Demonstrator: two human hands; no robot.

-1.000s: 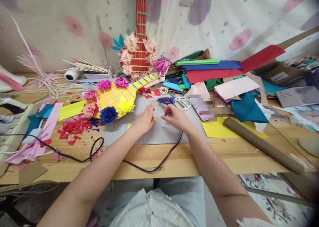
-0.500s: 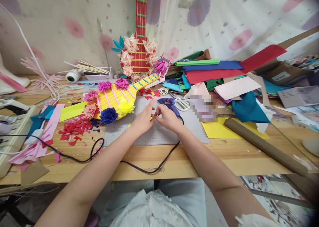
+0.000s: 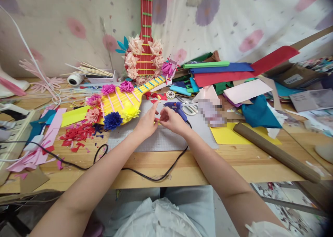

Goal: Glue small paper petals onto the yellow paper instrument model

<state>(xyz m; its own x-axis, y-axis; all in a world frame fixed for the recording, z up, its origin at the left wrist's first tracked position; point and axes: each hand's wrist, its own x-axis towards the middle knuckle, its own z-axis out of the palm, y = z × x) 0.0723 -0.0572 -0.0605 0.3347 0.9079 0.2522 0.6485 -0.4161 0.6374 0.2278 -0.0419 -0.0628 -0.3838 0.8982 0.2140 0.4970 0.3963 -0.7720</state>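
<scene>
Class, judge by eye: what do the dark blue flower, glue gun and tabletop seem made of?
Dark blue flower: probably matte paper, with thin layered petals.
Glue gun: likely smooth plastic, given its moulded blue body.
Tabletop: apparently smooth wood, showing grain.

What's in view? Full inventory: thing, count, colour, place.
Table: 1, wood-coloured, below
Cutting mat: 1, grey, on table
Small piece: 1, yellowish, above mat, mostly hidden
Glue gun: 1, blue, on mat
Scissors: 1, whitish handles, right of glue gun
Yellow guitar: 1, yellow, flowered, mat's back left
Red guitar: 1, red, flowered, rear centre
Sticks: many, tan, back left
Spool: 1, white, left of sticks
Scraps: many, mostly red, left
Stacked sheets: many, mixed colours, back right
Brown roll: 1, brown, front right
Power strip: 1, off-white, far left
Black cord: 1, black, front
Curtain: 1, whitish, floral, behind
Left hand: 1, bare, above mat
Right hand: 1, bare, fingers at small piece
</scene>
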